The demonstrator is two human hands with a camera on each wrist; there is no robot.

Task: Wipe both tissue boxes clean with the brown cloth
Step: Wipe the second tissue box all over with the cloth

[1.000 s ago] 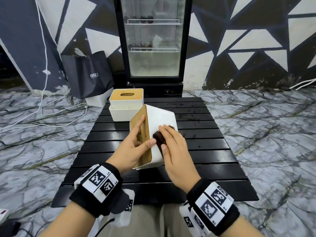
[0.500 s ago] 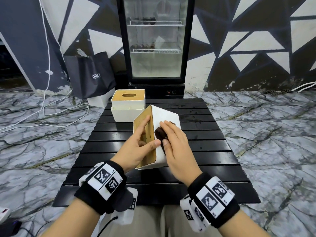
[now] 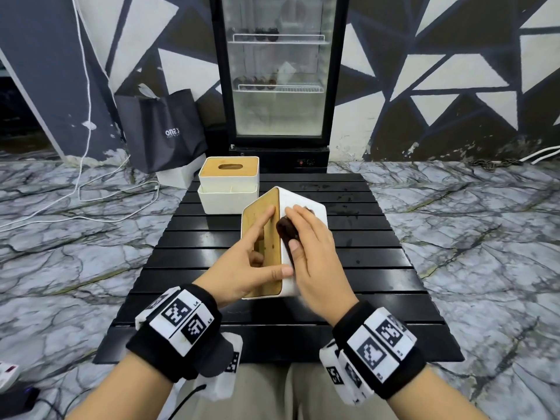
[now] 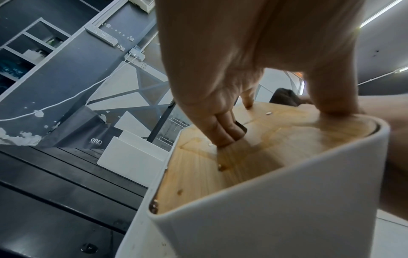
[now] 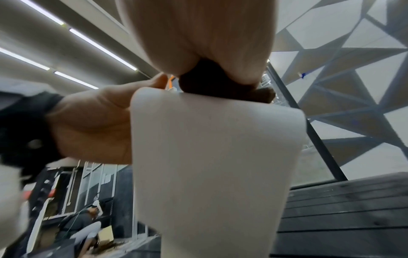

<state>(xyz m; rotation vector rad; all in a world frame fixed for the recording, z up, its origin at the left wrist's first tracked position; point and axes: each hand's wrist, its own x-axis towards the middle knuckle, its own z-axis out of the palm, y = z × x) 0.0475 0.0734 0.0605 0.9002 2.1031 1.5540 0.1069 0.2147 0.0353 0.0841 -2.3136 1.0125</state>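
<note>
Two Tissue Boxes, One Under Wipe

Near tissue box [image 3: 303, 207] stands tipped on the bench [image 3: 394, 268], wooden lid facing left. Left hand [image 3: 242, 268] grips it, fingers in the slot. Right hand [image 3: 315, 253] presses the brown cloth [image 3: 286, 228] to its white side. Second tissue box [image 3: 228, 183] sits upright behind it.

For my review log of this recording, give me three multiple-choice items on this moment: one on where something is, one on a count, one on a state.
1. Where is the brown cloth?
A. lying on the black table
B. under the right hand, against the near tissue box's white side
C. inside the fridge

2. How many tissue boxes are on the black table?
A. one
B. two
C. three

3. How does the near tissue box stand?
A. tipped, wooden lid facing left
B. flat, lid up
C. upside down

Answers: 1 B, the cloth shows dark between the fingers and the white wall. 2 B, the far tissue box sits behind. 3 A, the left hand grips the lid, fingers in its slot.
</note>
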